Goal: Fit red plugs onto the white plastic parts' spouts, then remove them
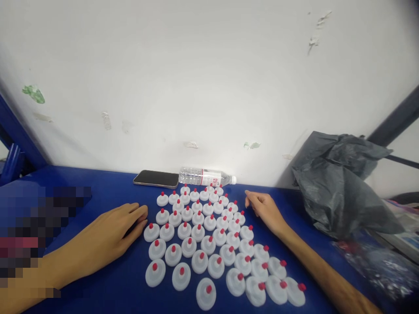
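Many white round caps [198, 233] with small red tips lie in loose rows on the blue table [121, 285], tips mostly upward. My left hand [113, 233] rests palm down on the table to the left of the caps. Its fingers are stretched forward, with the thumb apart, and it holds nothing. My right hand [263, 209] lies on the table at the far right of the caps, its fingers slightly bent and thumb and index fingertips apart. I see nothing in it, and its outer fingers are partly hidden. Neither hand touches a cap.
A dark-screened phone [156, 179] and a clear plastic bottle [193, 175] lie along the white wall [209, 87]. On the right stand a crumpled grey plastic bag [343, 187] and clear plastic wrapping [376, 266]. A blue frame post [22, 126] rises at the left.
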Motion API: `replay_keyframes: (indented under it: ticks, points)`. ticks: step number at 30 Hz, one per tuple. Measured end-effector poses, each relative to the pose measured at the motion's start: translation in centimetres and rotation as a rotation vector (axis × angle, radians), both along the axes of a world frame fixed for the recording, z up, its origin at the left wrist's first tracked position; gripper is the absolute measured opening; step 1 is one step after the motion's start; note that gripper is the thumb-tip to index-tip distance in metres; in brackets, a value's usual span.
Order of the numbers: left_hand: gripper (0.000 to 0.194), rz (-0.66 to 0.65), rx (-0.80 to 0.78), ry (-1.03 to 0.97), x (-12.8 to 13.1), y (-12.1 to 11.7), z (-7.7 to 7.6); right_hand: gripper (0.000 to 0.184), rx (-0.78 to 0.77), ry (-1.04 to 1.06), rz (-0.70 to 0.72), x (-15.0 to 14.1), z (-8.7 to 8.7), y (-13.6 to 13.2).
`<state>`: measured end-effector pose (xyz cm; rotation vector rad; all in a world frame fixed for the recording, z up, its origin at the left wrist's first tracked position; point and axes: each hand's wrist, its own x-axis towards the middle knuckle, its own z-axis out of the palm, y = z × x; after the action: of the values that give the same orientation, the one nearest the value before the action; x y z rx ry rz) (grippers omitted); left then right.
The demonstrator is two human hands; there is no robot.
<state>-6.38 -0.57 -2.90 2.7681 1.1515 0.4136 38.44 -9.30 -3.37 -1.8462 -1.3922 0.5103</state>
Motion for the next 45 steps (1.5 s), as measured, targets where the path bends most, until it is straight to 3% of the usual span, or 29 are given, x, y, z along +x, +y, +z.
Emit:
replay_keyframes:
  ticks: [27, 31, 34, 36, 41, 45]
  points:
    - [0.035, 0.014, -0.007, -0.036, 0.5, -0.6, 0.8, 0.037, 0.02, -0.024, 0.011, -0.4, 0.5, -0.2]
    - [0.029, 0.073, -0.017, -0.101, 0.8, -1.4, 1.5, 0.038, 0.029, -0.021, 0.018, -0.4, 0.5, -0.2]
    - [0.028, 0.105, 0.072, -0.217, 1.1, -2.2, 2.5, 0.038, 0.034, -0.022, 0.018, -0.4, 0.6, -0.2]
    - [0.024, 0.022, 0.143, -0.286, 1.2, -2.8, 3.1, 0.039, 0.031, -0.024, 0.015, -0.5, 0.6, -0.2]
    - [0.018, -0.367, 0.264, -0.267, 1.2, -4.6, 3.5, 0.039, 0.016, -0.032, 0.01, -0.5, 0.6, -0.2]
    - [0.023, -0.4, 0.37, -0.204, 1.6, -6.3, 2.7, 0.038, 0.014, -0.034, 0.009, -0.6, 0.7, -0.3]
